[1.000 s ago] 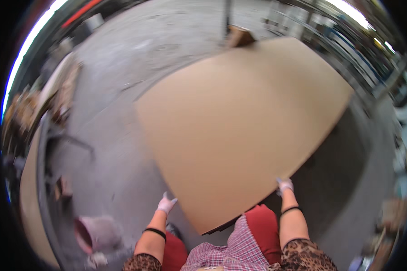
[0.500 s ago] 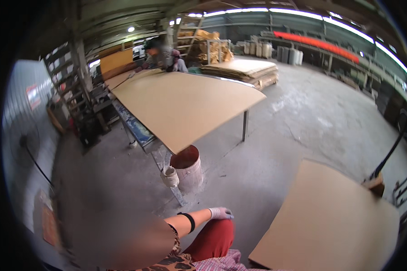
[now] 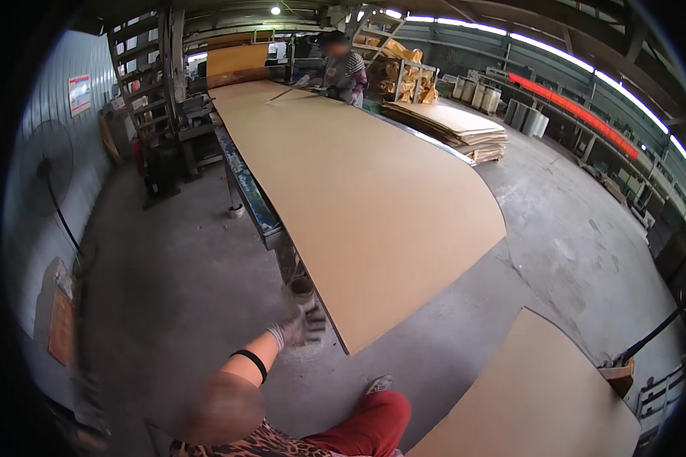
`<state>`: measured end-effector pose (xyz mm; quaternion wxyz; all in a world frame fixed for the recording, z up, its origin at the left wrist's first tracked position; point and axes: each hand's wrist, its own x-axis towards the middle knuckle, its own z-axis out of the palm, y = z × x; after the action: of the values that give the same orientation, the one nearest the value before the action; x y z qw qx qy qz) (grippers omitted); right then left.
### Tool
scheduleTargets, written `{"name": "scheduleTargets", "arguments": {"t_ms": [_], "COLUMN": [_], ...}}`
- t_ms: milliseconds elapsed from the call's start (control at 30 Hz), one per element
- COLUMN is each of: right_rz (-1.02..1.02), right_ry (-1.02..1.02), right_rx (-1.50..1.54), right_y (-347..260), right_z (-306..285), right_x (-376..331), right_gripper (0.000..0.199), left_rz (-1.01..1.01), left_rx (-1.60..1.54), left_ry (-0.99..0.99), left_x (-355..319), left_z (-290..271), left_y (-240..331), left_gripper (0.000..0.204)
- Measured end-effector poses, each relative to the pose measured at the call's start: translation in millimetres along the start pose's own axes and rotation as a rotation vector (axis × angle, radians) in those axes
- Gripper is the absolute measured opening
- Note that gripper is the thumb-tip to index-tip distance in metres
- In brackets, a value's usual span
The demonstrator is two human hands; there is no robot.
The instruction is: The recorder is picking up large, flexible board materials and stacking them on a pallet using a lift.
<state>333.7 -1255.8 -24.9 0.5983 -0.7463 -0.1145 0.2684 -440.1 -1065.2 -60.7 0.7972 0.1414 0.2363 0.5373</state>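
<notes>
My left hand (image 3: 301,327), in a grey-white work glove, reaches forward with its fingers spread. It is slightly blurred and holds nothing. Its fingertips are close beside the left edge of a large tan sheet (image 3: 358,206) near that sheet's front corner; I cannot tell whether they touch it. The sheet lies on a long blue-edged table (image 3: 248,186), and its near end overhangs. Just beyond my hand, a small pot (image 3: 302,288) shows below the sheet. My right hand is out of view. Another tan sheet (image 3: 526,396) lies at lower right.
At the table's far end stands a co-worker (image 3: 343,72), by a thin dark stick (image 3: 282,95) over the sheet. A stack of boards (image 3: 457,126) sits to the far right. A standing fan (image 3: 46,164) and a wooden ladder-like rack (image 3: 145,84) are on the left.
My left hand has left my knee and stretched forward to the sheet's edge, its fingers now spread. My view has shifted, and the sheet on the table appears nearer, hiding the red bucket.
</notes>
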Motion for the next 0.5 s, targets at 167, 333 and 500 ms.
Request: {"name": "scheduleTargets", "arguments": {"t_ms": [167, 333, 500], "right_rz": [0.028, -0.037, 0.055], "right_ry": [-0.690, -1.146, -1.111], "right_rx": [-0.145, -0.060, 0.888], "right_y": [56, 56, -115], "right_z": [127, 254, 318], "right_x": [-19, -104, -158], "right_gripper": [0.019, 0.033, 0.066], "left_rz": [0.442, 0.373, 0.243], "left_rx": [0.429, 0.399, 0.186], "left_ry": [0.270, 0.152, 0.181], "left_x": [84, 178, 185], "left_z": [127, 213, 298], "left_y": [10, -90, -192], "left_gripper": [0.053, 0.034, 0.030]}}
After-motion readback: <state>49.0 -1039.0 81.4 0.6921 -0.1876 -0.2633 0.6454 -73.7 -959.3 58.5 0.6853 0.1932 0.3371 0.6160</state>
